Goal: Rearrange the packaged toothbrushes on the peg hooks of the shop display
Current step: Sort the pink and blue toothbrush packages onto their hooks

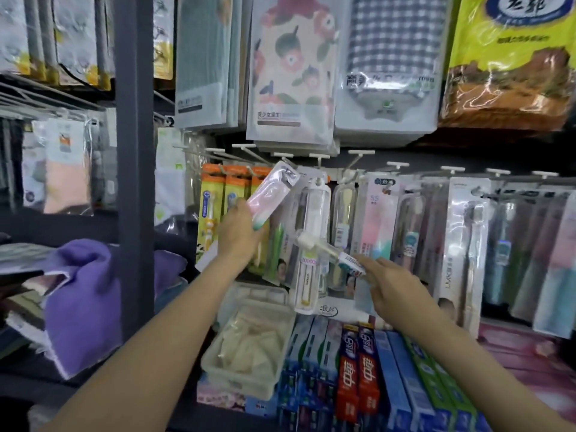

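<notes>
L hand [238, 236] grips pink toothbrush pack [270, 194], tilted, top near peg hooks [282, 157]. R hand [391, 283] pinches clear toothbrush pack [330, 252], w/ fingers on its label end, before hanging packs.

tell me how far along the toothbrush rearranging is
Mid-job, it seems. Done: most packs already hang in rows on the peg hooks. In hand: the left hand grips a pink toothbrush pack, tilted and off any hook; the right hand pinches a clear toothbrush pack, lying nearly level. Left: both packs need hanging, and a few hooks near the top middle look bare.
</notes>
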`<state>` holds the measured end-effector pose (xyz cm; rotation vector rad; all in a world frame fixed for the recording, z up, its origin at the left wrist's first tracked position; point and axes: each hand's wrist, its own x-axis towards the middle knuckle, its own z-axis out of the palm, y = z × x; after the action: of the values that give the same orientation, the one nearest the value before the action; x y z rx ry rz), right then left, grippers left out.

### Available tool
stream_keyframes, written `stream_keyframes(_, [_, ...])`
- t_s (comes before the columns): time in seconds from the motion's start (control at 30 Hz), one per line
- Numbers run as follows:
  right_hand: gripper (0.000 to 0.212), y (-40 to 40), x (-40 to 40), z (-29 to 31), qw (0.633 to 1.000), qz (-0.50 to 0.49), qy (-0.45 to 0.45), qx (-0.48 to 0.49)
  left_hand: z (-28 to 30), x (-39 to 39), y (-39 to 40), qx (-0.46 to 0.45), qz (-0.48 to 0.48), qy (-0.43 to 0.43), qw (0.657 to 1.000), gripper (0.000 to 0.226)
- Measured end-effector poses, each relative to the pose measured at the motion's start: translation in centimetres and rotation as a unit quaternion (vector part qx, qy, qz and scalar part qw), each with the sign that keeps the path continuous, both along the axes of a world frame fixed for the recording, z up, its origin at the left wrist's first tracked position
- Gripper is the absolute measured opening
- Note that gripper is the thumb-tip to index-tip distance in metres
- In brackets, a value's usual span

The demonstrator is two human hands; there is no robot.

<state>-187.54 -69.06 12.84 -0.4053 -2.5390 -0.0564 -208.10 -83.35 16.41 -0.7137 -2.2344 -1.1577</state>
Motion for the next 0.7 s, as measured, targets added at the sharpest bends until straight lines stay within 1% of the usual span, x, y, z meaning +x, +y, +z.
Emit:
stream_keyframes(0.1, [0.063,-0.5,0.0,0.0,1.000,-0.016,-0.008,0.011,0.8,-0.3,-1.1,-0.049,0.006,0.035,0.998,0.049])
stream_keyframes(0.17, [0.064,-0.6,0.1,0.1,1.000,-0.013,-0.006,0.002,0.7,-0.2,-1.2,-0.060,0.002,0.039,0.997,0.049])
stream_keyframes(0.23, [0.060,-0.5,0.2,0.1,1.000,-0.001,0.004,-0.014,0.3,-0.1,-1.0,-0.051,-0.011,0.033,0.998,0.044])
stream_keyframes(0.33, [0.054,0.0,0.4,0.1,0.993,0.031,0.052,-0.102,-0.3,0.3,-0.2,-0.029,-0.029,0.003,0.999,0.039])
stream_keyframes(0.47, [0.059,0.8,1.0,-0.6,0.979,0.043,0.129,-0.149,-0.8,1.2,1.0,0.012,-0.053,-0.045,0.997,0.036])
stream_keyframes(0.53, [0.060,1.5,1.3,-0.8,0.968,0.033,0.161,-0.189,-1.2,1.5,1.5,0.032,-0.068,-0.065,0.995,0.041])
stream_keyframes(0.57, [0.061,1.8,1.4,-0.9,0.964,0.029,0.166,-0.203,-1.4,1.5,1.7,0.043,-0.066,-0.065,0.995,0.050])
stream_keyframes(0.63, [0.062,2.3,1.5,-1.1,0.964,0.027,0.156,-0.212,-1.7,2.1,1.9,0.078,-0.029,-0.030,0.996,0.070])
stream_keyframes(0.67, [0.063,2.5,1.6,-1.2,0.966,0.026,0.148,-0.209,-1.7,2.7,2.1,0.106,-0.010,0.004,0.994,0.071])
stream_keyframes(0.7, [0.063,2.6,1.6,-1.3,0.969,0.024,0.141,-0.203,-1.6,3.6,2.2,0.132,-0.001,0.041,0.990,0.067])
